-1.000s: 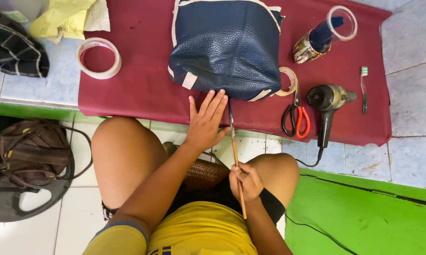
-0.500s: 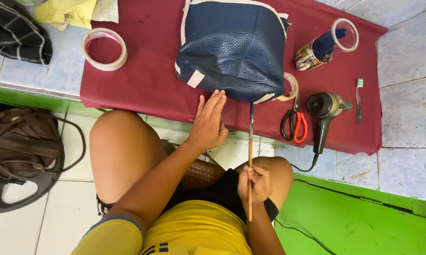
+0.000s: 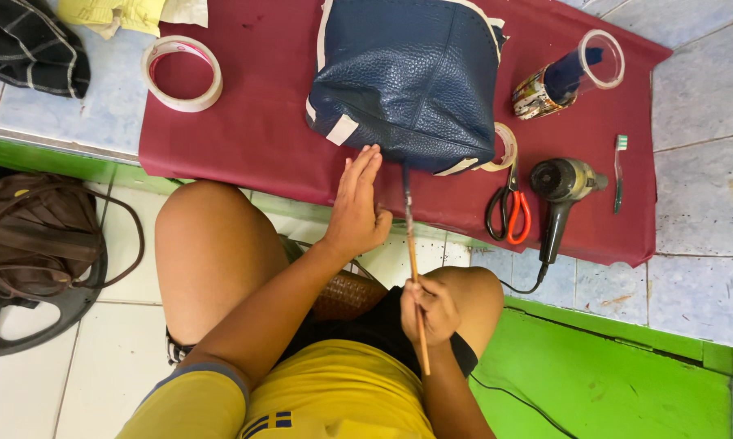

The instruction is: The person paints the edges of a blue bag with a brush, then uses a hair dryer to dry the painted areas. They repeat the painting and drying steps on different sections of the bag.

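Tiled floor, pale, with bright green painted strips; maroon cloth [image 3: 261, 138] spread on it. Navy leather bag [image 3: 407, 77] lies on the cloth, near edge facing the seated person.

Left hand [image 3: 356, 207]: open, fingers straight and together, fingertips at the bag's near edge, contact uncertain.

Right hand [image 3: 431, 309]: closed around a thin wooden-handled brush [image 3: 411, 252], held near mid-shaft; dark tip touches or sits just under the bag's lower edge.

On cloth, right of the bag: small tape roll [image 3: 506, 146] partly under it, red-handled scissors [image 3: 508, 207], hair dryer [image 3: 560, 195], toothbrush [image 3: 618, 171], tipped jar [image 3: 565, 75]. Left: larger tape roll [image 3: 182, 73]. Brown bag [image 3: 33, 244] on the floor, well apart.
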